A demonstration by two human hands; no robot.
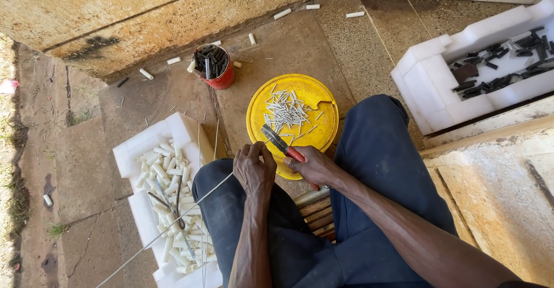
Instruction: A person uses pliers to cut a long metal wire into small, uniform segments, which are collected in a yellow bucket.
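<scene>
The left hand [254,170] pinches a long thin grey wire [173,221]. The right hand [314,167] grips red-handled metal pliers [281,145] (jaws at the wire) above a round yellow lid [323,132] strewn with short cut pieces.

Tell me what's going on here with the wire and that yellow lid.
A seated person holds a long thin wire in the left hand and red-handled pliers in the right hand, jaws at the wire's end. Right beyond them, a yellow lid carries a pile of short cut wire pieces. A white foam tray of white tubes sits by the left knee, and a red can of dark pieces stands farther off.
</scene>
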